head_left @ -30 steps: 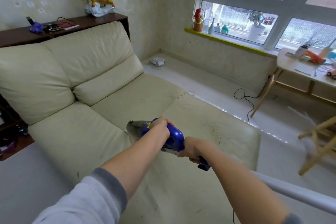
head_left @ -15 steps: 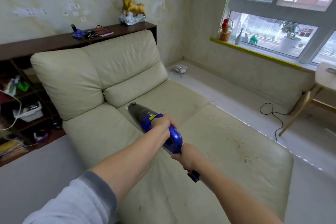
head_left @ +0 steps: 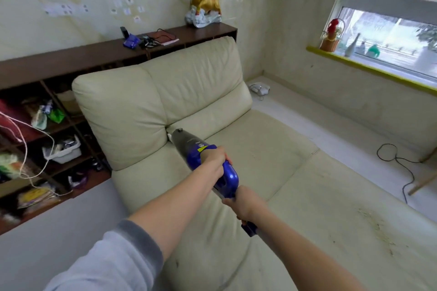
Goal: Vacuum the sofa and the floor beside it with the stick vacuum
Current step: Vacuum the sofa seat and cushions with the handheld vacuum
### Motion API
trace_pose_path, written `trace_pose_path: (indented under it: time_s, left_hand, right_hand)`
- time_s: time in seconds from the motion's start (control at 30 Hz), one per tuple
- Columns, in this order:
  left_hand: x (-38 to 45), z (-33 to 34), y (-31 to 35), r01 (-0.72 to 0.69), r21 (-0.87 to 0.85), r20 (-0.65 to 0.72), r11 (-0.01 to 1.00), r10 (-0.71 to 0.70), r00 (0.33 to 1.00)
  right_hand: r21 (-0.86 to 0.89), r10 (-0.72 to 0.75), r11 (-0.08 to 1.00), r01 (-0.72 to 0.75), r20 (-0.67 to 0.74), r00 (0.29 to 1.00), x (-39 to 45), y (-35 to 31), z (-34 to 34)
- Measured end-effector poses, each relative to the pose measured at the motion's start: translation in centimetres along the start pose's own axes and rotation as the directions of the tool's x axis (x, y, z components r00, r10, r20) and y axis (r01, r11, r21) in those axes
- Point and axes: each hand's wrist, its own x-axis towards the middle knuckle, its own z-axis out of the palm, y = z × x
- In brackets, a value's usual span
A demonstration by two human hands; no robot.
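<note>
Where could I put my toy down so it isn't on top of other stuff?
The sofa seat is bare between the back cushions and the crumb patch near its right edge. The shelf top left of the blue gadget is bare too. Crowded: the cubbies below, and around the golden statue. Both hands grip the vacuum.

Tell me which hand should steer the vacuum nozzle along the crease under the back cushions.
Left. The left hand grips the vacuum body nearest the nozzle, which already points at the crease beneath the back cushion. The right hand holds the rear handle, likelier to push than aim.
</note>
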Motion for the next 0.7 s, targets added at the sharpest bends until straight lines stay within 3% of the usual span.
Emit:
trace_pose_path:
  time_s: [0.13, 0.33, 0.7]
  left_hand:
    - [3.6, -1.9, 2.0, 0.022, -0.011, 0.009, 1.000, -0.022, 1.000]
    - [6.7, -3.7, 4.0, 0.027, -0.006, 0.000, 1.000, -0.027, 1.000]
    - [10.8, -3.5, 4.9, 0.014, -0.076, -0.030, 0.997, -0.017, 0.999]
  right_hand:
    - [0.071, 0.030, 0.997, -0.031, 0.027, 0.999, 2.6, -3.7, 0.4]
    - [0.040, 0.026, 0.999, -0.026, 0.011, 1.000, 5.6, -6.8, 0.6]
    - [0.022, 0.030, 0.999, -0.031, 0.054, 0.998, 9.8, -8.1, -0.2]
